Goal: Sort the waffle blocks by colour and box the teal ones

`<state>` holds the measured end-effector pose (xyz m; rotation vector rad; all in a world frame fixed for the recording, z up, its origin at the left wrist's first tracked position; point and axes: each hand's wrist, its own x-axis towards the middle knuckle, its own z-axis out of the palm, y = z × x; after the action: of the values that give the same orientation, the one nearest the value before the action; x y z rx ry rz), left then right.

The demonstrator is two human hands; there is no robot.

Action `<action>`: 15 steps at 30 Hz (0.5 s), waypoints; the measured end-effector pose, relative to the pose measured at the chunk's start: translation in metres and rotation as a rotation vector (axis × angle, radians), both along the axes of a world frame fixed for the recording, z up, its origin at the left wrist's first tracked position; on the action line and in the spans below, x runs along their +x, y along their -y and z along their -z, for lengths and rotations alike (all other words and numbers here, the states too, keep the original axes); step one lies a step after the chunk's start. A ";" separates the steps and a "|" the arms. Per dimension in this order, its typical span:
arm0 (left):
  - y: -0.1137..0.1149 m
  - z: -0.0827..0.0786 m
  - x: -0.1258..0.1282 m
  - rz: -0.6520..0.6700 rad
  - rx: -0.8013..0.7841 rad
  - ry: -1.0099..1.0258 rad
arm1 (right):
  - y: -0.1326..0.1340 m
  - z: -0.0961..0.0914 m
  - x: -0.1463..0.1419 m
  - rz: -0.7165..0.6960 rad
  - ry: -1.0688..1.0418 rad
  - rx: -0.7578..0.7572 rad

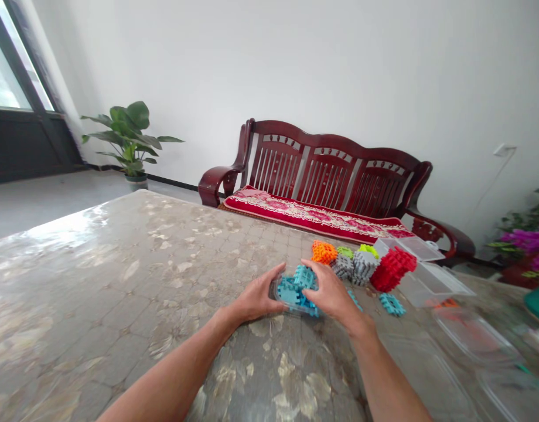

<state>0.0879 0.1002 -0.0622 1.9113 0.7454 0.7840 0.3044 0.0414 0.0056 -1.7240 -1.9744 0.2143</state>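
Observation:
A small clear plastic container (pixel 292 307) holding blue interlocking blocks (pixel 289 291) is between my hands on the table. My left hand (pixel 257 297) grips the container's left side, thumb low and fingers along the far edge. Curled over the right side, my right hand (pixel 333 293) has its thumb and fingers around an upright blue block piece (pixel 304 276) on top of the others. Its palm side is partly hidden. Just right of that hand lies a loose blue block (pixel 392 305), and another blue piece (pixel 354 299) shows beside the wrist.
Behind my right hand stand orange blocks (pixel 324 252), grey blocks (pixel 364 268) and a red stack (pixel 393 269). Clear plastic boxes (pixel 434 284) and a clear lid or tray (pixel 476 337) lie on the right of the patterned table (pixel 120 305). A wooden bench (pixel 326 170) stands beyond.

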 end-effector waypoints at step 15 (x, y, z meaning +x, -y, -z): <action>0.001 -0.003 0.000 -0.011 -0.016 -0.027 | 0.012 -0.029 0.035 0.037 -0.078 -0.072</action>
<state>0.0883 0.0994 -0.0592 1.9079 0.7769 0.7582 0.3399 0.0293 0.0343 -1.7677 -1.8985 0.3380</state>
